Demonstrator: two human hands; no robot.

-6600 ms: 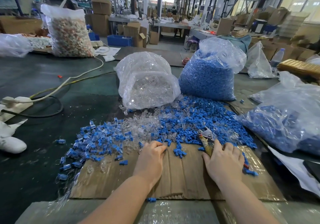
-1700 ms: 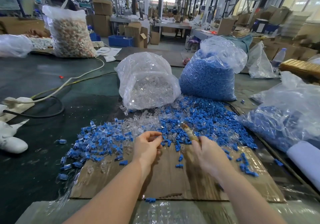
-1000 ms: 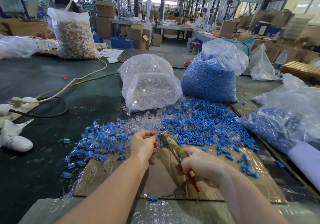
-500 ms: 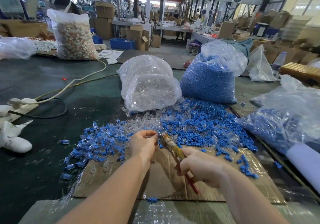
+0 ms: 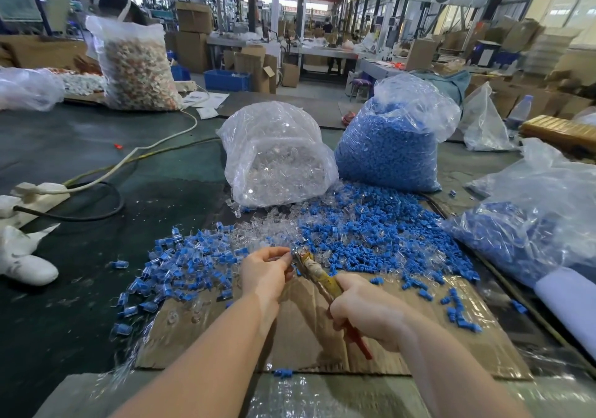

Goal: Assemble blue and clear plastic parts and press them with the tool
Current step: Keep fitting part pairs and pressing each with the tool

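The right hand [image 5: 371, 316] has its fingers wrapped around the handles of the pliers [image 5: 322, 280], and the tool's metal head meets the left hand [image 5: 264, 272] above the cardboard sheet [image 5: 306, 337]. The left fingers [image 5: 274, 253] are pinched together at that head, probably on a small part too tiny to see. Loose blue parts [image 5: 371, 233] and clear parts [image 5: 267, 227] lie heaped on the surface just behind the hands.

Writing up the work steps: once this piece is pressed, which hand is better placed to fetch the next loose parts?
Probably the left hand: it only pinches the small piece at the pliers' tip, beside the loose parts. The right hand grips the handles.
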